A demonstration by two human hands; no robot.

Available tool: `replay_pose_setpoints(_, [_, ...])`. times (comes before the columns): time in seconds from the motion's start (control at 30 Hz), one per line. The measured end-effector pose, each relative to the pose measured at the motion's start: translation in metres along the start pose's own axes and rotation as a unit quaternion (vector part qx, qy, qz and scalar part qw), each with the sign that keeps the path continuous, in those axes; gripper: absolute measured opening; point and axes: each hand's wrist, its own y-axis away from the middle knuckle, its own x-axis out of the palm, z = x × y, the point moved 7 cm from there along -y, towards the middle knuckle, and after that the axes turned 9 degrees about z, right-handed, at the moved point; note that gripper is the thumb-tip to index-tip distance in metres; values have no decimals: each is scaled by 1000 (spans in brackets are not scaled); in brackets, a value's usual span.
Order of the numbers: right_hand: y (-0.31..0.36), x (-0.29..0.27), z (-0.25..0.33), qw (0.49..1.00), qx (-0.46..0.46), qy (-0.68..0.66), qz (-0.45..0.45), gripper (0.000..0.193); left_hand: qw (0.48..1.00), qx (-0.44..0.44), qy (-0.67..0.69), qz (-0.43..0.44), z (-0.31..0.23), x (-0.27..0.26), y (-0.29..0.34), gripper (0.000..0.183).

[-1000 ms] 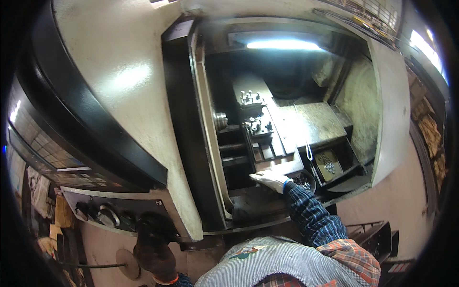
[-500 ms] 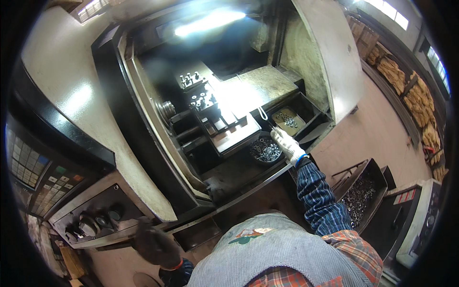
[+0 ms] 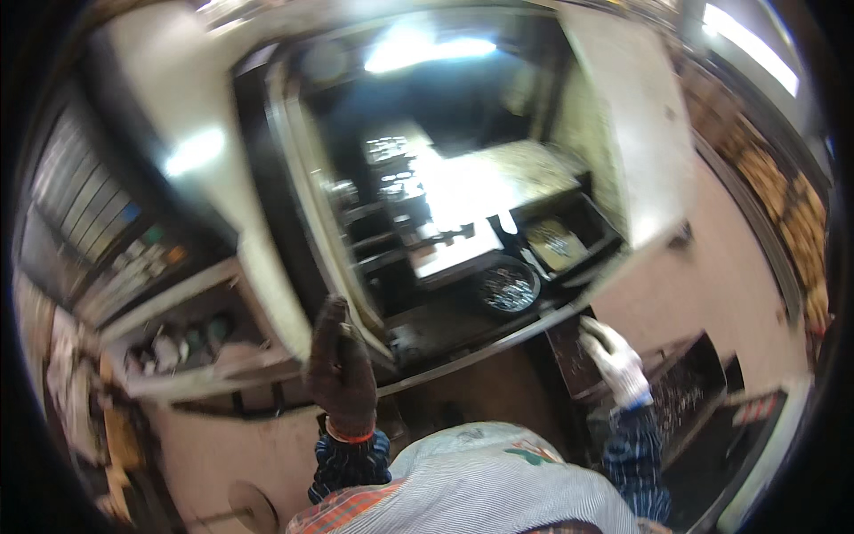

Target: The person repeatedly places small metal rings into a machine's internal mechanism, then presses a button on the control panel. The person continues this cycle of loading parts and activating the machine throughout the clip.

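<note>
My left hand [image 3: 341, 374], in a dark glove with an orange-red cuff, is raised at the lower front edge of the machine's sliding door [image 3: 294, 214]. Its fingers point upward, stretched out, and I make out nothing in them. My right hand [image 3: 614, 363], in a white glove, hovers just outside the machine's front edge, to the right of the round bowl of small metal rings [image 3: 511, 287]. Motion blurs its fingers, so whether they hold a small part is unclear. Behind the bowl, a rectangular tray with small parts [image 3: 553, 245] sits inside the machine.
Tool holders [image 3: 400, 187] stand on the brightly lit slide, with the chuck [image 3: 342, 191] at their left. A bin of metal pieces [image 3: 680, 392] stands at the lower right. A control panel with knobs [image 3: 191, 347] is at the left; wrapped bundles [image 3: 765, 187] line the far right.
My right hand has drawn back from the bowl, out of the machine toward the lower right. My left hand has risen from below the knobs to the door edge. The whole view has shifted and blurred.
</note>
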Motion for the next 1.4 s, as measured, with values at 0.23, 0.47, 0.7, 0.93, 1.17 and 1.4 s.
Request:
replay_pose_setpoints(0.23, [78, -17, -108, 975, 115, -189, 1, 38, 838, -18, -511, -189, -15, -96, -17, 44])
replay_pose_setpoints(0.47, [116, -36, -120, 980, 65, -188, 6, 39, 802, -124, -557, -176, -14, -94, -9, 31])
replay_pose_setpoints(0.7, [156, -59, -117, 985, 60, -164, -14, 39, 810, -28, -567, -146, -16, -104, -17, 23])
replay_pose_setpoints(0.93, [177, -88, -74, 996, 70, -24, -58, 45, 712, -335, 598, 154, 28, 123, 80, 31])
replay_pose_setpoints(1.17, [203, -111, -8, 908, -114, 295, -274, 59, 253, -582, 701, 325, -98, 349, 217, 54])
replay_pose_setpoints(1.4, [238, -119, -11, 851, 14, 408, -330, 61, 211, -508, 595, 586, -199, 405, 284, 71])
